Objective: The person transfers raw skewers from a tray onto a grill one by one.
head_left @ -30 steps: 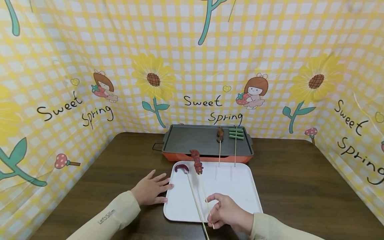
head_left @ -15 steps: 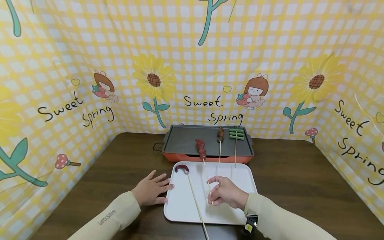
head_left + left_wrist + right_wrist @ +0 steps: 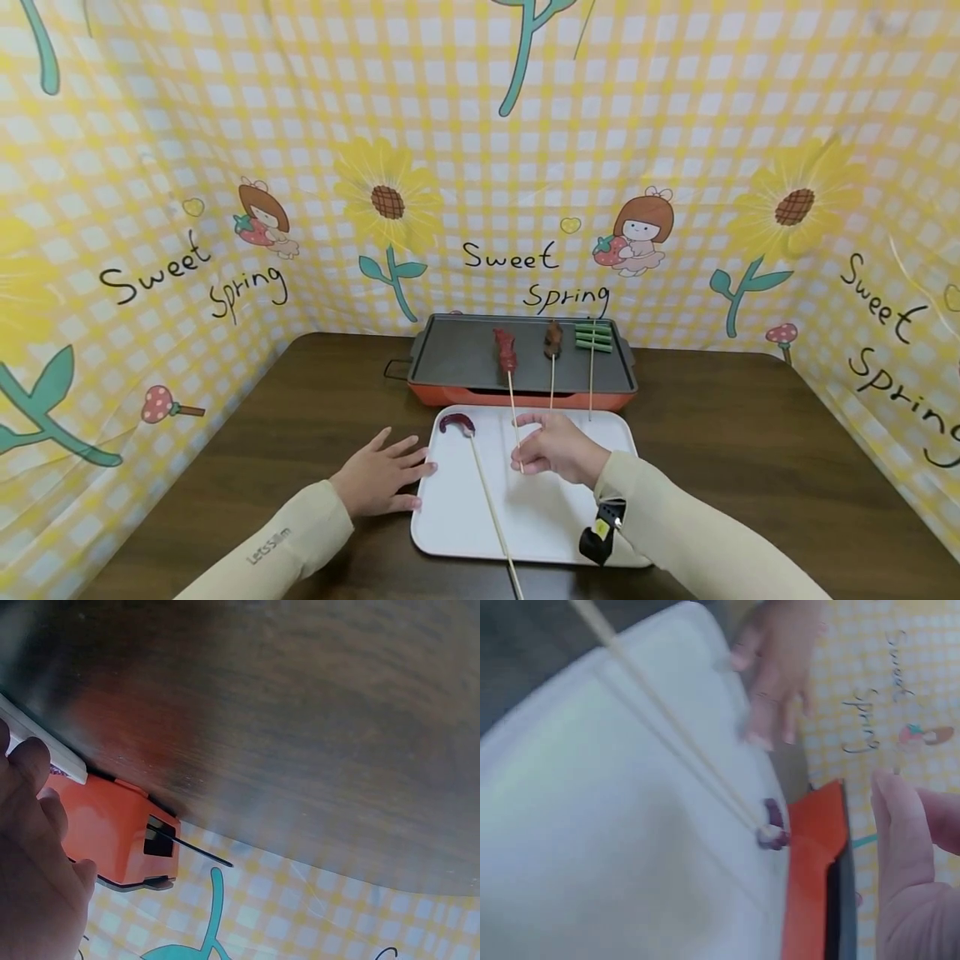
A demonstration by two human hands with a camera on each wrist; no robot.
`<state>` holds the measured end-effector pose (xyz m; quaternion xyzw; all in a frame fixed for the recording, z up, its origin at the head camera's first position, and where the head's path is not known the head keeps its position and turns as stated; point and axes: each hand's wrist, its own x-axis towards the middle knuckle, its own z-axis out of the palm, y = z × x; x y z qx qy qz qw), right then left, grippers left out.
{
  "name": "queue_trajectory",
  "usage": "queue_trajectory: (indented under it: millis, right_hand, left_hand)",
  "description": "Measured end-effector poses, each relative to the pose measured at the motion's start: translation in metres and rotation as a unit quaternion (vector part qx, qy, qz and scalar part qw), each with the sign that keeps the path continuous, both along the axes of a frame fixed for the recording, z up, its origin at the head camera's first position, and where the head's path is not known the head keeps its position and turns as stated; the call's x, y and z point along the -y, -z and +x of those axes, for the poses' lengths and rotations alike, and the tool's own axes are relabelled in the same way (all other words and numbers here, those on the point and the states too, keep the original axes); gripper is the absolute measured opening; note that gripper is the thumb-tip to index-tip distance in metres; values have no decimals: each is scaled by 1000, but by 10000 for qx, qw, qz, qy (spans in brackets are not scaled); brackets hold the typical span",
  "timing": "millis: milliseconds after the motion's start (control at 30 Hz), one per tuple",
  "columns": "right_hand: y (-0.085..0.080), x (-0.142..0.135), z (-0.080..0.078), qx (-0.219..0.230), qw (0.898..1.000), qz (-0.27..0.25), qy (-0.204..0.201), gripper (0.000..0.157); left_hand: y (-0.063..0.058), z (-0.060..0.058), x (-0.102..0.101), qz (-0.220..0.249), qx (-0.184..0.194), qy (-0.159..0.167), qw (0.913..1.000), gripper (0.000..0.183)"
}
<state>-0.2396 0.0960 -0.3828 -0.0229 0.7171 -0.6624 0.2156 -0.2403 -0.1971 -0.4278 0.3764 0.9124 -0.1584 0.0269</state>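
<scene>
My right hand [image 3: 558,450] pinches the stick of a red meat skewer [image 3: 506,352] between thumb and fingers. The meat end overlaps the dark plate of the griddle [image 3: 450,358] in the head view, while the stick slants back over the white tray [image 3: 450,533]. With fingers spread, my left hand [image 3: 378,477] rests at the tray's left edge. A skewer with a dark purple, curled piece [image 3: 456,423] lies on the tray, its stick jutting past the front rim. In the right wrist view, the fingers [image 3: 904,840] show beyond the tray, and the held skewer is hardly visible.
On the griddle's right part lie a brown meat skewer [image 3: 552,340] and a skewer of green pieces [image 3: 592,337], sticks overhanging the front. A wire handle [image 3: 199,851] protrudes from the griddle's orange side. Behind the table [image 3: 750,467] hangs a yellow checked cloth [image 3: 480,167].
My right hand has moved forward, carrying the red meat skewer from above the tray to the griddle, left of the brown one. The left hand has stayed in place.
</scene>
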Motion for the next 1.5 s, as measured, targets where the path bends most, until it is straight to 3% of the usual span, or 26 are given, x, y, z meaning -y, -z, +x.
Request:
queue_trajectory:
  millis: [400, 700, 1500]
  right_hand:
    - [-13, 13, -33, 14, 9993, 62, 368, 49]
    - [-17, 7, -48, 119, 9977, 181, 643, 52]
    - [-13, 4, -63, 267, 9965, 384, 697, 53]
  left_hand:
    - [0, 2, 2, 164, 64, -41, 9998, 60]
    - [-1, 2, -2, -48, 38, -38, 10000, 60]
    - [-3, 4, -3, -101, 36, -85, 9999, 58]
